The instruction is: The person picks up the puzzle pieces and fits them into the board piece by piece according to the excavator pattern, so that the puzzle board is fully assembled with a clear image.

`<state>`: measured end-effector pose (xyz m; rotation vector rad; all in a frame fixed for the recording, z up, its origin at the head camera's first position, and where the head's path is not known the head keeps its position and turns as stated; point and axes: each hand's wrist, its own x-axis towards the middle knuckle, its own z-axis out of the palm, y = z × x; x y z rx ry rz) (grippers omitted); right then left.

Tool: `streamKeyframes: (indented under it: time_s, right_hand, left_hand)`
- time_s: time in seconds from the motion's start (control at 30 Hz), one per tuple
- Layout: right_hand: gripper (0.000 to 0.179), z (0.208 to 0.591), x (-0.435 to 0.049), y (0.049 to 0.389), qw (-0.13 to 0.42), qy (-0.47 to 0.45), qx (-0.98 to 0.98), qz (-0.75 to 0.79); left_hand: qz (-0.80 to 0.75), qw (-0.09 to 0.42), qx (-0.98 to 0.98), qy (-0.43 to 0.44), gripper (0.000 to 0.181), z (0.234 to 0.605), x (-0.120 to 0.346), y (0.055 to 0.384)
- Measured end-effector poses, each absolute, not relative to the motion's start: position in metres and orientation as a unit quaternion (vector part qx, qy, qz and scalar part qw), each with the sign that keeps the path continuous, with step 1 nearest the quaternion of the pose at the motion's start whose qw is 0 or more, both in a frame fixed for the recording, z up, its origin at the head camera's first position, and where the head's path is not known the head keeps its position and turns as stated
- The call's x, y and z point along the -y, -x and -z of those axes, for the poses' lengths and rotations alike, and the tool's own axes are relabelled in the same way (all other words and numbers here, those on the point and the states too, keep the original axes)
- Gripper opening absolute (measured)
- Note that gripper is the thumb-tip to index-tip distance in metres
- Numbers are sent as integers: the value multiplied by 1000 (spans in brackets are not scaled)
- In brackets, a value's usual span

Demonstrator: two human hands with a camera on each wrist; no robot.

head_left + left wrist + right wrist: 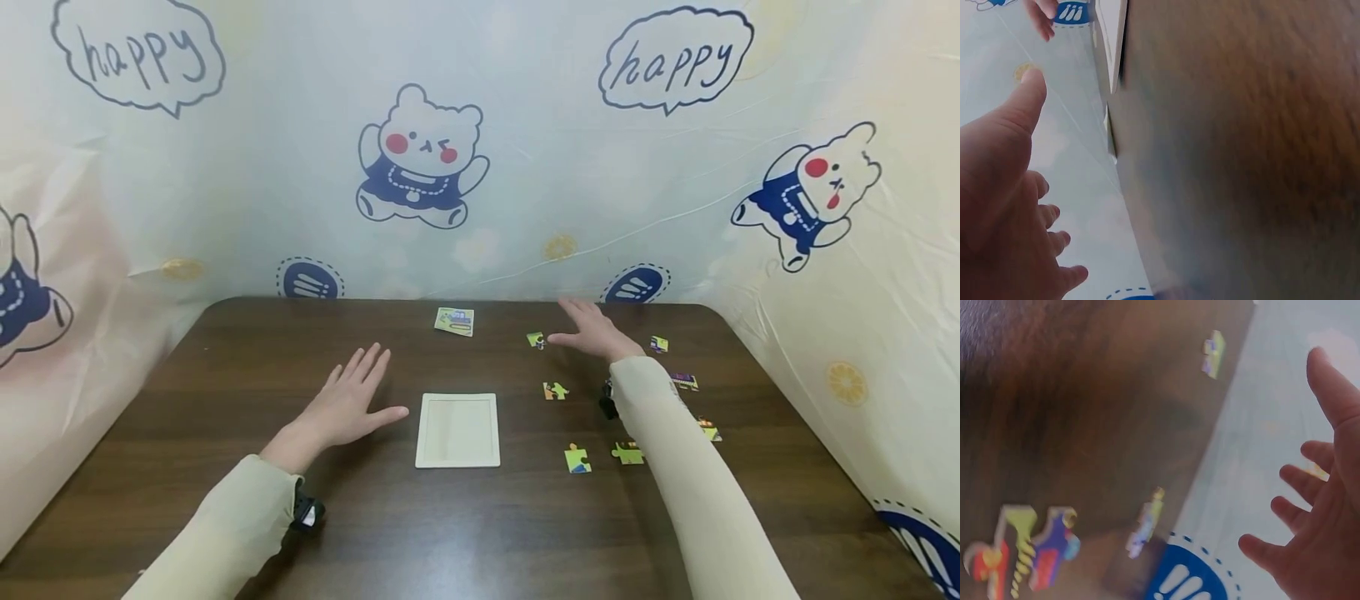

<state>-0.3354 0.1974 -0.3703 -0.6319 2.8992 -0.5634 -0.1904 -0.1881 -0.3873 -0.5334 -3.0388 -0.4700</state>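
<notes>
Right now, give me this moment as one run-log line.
left hand: empty, left of tray | right hand: empty, near puzzle pieces | puzzle pieces: loose, right of tray | card: beyond tray

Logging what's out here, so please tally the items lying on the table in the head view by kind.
Puzzle pieces: 7 visible
Tray: 1
Card: 1
Total: 9 visible; the right sleeve could be hiding more.
</notes>
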Motion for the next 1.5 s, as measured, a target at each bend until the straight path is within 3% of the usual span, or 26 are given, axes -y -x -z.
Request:
streamKeyframes:
  time_s: [0.6,0.83,1.07,1.5]
  right_hand:
    - [59,406,-171,345,102,223,-958,148]
    - [43,408,-164,344,83,208,-965,135]
    - [33,406,-161,346,53,207,-970,119]
    - [34,405,-161,341,40,209,-970,119]
  left_hand:
    - [172,-124,948,238,101,392,165,187]
    - [163,-163,942,242,99,394,157,185]
    - [144,-166,948,231,95,395,153,182]
    - [133,-164,951,227,95,395,150,179]
